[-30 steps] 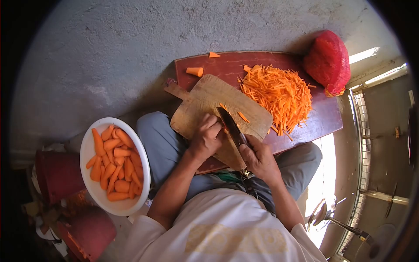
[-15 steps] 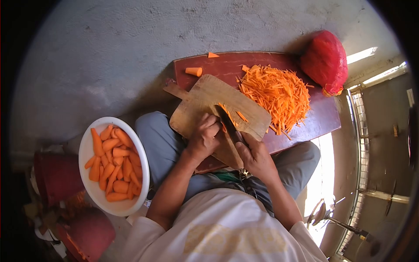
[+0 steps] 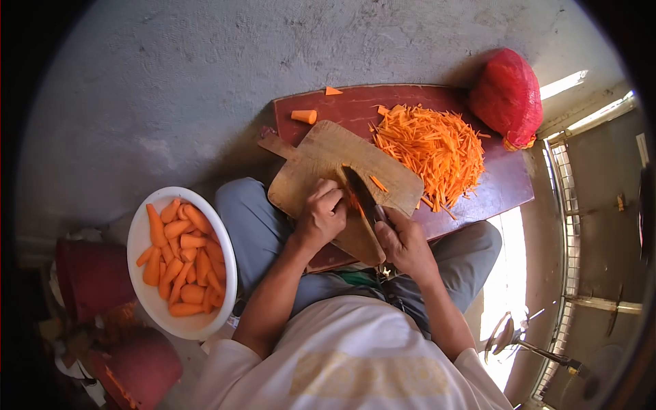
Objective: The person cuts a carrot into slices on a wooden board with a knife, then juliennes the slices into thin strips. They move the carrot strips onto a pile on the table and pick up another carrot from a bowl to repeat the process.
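My right hand (image 3: pixel 408 244) grips the handle of a dark-bladed kitchen knife (image 3: pixel 361 191). The blade slants across a wooden cutting board (image 3: pixel 320 147) with a handle. Left of the blade, my left hand (image 3: pixel 322 213) has curled fingers pressed on cut carrot (image 3: pixel 353 201), mostly hidden by the fingers and knife. A few loose carrot strips (image 3: pixel 378 183) lie on the board just right of the blade. Beyond the board's right edge is a large heap of shredded carrot (image 3: pixel 434 152).
The board rests on a dark red table (image 3: pixel 403 93) against a grey wall. A carrot chunk (image 3: pixel 304 116) and a small carrot scrap (image 3: pixel 333 91) lie there, with a red mesh sack (image 3: pixel 507 96) at the right. A white basin (image 3: pixel 232 273) of peeled carrots stands at my left.
The knife has shifted slightly right and looks more steeply angled, exposing cut carrot beside my left fingers. My left hand stays on the board.
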A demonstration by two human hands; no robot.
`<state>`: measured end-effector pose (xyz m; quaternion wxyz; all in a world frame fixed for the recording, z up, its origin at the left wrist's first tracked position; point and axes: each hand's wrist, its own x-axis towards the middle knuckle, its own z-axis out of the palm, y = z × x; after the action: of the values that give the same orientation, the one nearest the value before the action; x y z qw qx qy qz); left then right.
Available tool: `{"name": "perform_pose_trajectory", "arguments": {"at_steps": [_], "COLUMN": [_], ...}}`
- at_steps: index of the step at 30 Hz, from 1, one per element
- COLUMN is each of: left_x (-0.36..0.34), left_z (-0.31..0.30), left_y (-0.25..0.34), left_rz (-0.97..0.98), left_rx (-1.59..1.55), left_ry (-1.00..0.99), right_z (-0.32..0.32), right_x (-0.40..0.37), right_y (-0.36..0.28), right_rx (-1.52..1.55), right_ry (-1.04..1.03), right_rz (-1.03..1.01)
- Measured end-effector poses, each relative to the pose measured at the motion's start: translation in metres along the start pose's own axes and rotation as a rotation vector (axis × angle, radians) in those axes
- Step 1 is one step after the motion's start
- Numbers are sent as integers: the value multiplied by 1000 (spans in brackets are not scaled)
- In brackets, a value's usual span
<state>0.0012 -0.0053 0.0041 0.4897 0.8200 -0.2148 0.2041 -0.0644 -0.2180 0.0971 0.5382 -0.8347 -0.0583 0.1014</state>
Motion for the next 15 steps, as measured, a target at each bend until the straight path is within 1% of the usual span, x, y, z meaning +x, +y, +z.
{"name": "perform_pose_trajectory", "arguments": {"at_steps": [1,2,4,5,7,8,9,11,14,15], "left_x": [1,1,1,1,4,4,7,8,6,5], "left_z": [0,0,-2,-4,-7,-11,-15,-20,-19,-17], "left_y": [-1,-1,6,6,5,5,5,9,6,4], "left_rz": [-12,-25,-77,-73,-53,-86,-80,-146,-146,-122], "left_rx": [-16,-31,-51,-23,22,10,-5,-47,-45,-13], "left_ry": [26,54,133,190,296,316,331,341,301,267], "right_z": [1,-1,-1,1,13,17,17,16,0,-11], "right_x": [2,-3,-6,-7,-5,-4,-5,-5,7,14], "right_y": [1,-2,-16,-19,-6,-1,-1,0,22,31], "right_rx": [-40,4,4,8,-1,-7,16,58,4,-5], "right_ry": [26,0,-7,-8,-17,-16,-37,-97,-8,17], "right_rz": [-92,2,38,58,-79,-148,-100,-6,-38,-18]}}
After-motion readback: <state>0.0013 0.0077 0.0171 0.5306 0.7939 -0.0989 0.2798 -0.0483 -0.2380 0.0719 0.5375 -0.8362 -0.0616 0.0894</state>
